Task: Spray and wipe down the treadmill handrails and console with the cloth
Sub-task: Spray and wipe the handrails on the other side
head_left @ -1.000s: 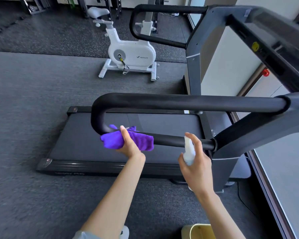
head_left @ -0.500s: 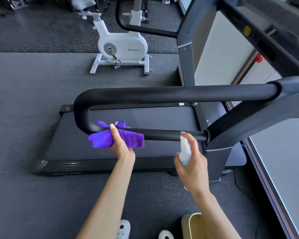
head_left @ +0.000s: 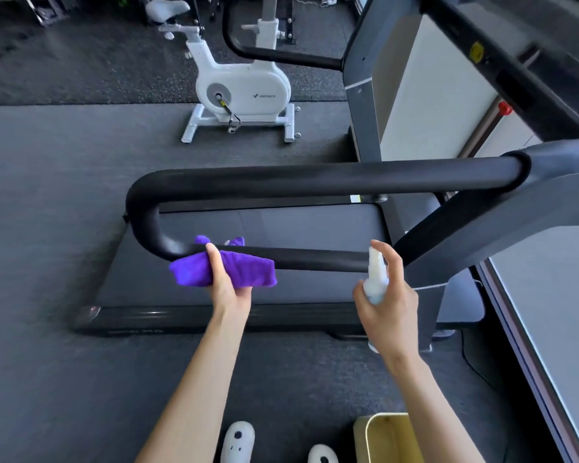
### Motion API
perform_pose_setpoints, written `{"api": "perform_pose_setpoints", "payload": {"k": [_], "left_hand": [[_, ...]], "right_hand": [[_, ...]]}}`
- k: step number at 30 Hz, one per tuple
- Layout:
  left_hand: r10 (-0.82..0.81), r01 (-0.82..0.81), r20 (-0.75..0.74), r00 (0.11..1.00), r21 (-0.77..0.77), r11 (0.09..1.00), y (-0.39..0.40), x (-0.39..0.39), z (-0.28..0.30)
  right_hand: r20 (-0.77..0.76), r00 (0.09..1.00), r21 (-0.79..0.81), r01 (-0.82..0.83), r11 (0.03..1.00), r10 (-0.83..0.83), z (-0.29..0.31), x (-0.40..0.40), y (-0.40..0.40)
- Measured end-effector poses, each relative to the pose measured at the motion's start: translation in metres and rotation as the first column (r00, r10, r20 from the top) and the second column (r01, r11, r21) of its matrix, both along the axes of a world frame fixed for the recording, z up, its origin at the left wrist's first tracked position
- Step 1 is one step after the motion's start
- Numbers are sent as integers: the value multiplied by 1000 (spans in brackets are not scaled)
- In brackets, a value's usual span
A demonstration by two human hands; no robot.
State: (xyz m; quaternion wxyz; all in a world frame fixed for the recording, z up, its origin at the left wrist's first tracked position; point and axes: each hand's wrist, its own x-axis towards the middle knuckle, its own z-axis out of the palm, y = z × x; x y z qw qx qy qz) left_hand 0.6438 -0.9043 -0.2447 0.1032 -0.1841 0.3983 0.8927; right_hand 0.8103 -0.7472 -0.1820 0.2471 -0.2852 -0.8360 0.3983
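Observation:
A black U-shaped handrail (head_left: 315,182) of the treadmill loops across the middle of the view. My left hand (head_left: 229,285) grips a folded purple cloth (head_left: 244,269) pressed against the lower bar (head_left: 315,259) of that rail, near its bend. My right hand (head_left: 390,305) holds a small white spray bottle (head_left: 375,279) upright just in front of the same bar, close to the grey upright (head_left: 465,245), with the forefinger over the nozzle. The console (head_left: 515,55) slants across the top right, blurred. A second black handrail (head_left: 281,55) shows at the far side.
The treadmill deck (head_left: 281,228) lies below the rail. A white exercise bike (head_left: 241,88) stands behind on the dark floor. A yellow bin (head_left: 388,436) sits at the bottom right beside my white shoes (head_left: 238,442). A pale surface (head_left: 555,312) runs along the right edge.
The view has dipped slightly, so my shoes show more. My left hand keeps the cloth at the same stretch of the lower bar. The bottle stays in place.

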Motion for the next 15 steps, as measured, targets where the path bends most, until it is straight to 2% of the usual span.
{"api": "perform_pose_setpoints", "payload": {"k": [2,5,9,11,13,15], "left_hand": [[51,-51,19,999,13,999,-1,-6,-3],[-24,23,26,999,23,999,43,13,-8],[-70,61,207,976,49,997,111,47,-11],[-165,152,237,957,73,986,140,66,-12],[-286,264,219,933,124,956,162,84,-11],[-342,315,196,919,157,936,170,91,-11]], "right_hand": [[-3,1000,-8,-7,1000,7,-2,-1,2],[-13,1000,-7,-9,1000,9,-5,4,7],[3,1000,-2,30,1000,-30,-5,17,22],[-8,999,11,51,999,-51,-5,21,30],[-29,998,18,58,998,-57,-4,22,36],[-37,997,19,74,997,-73,-1,22,41]]}}
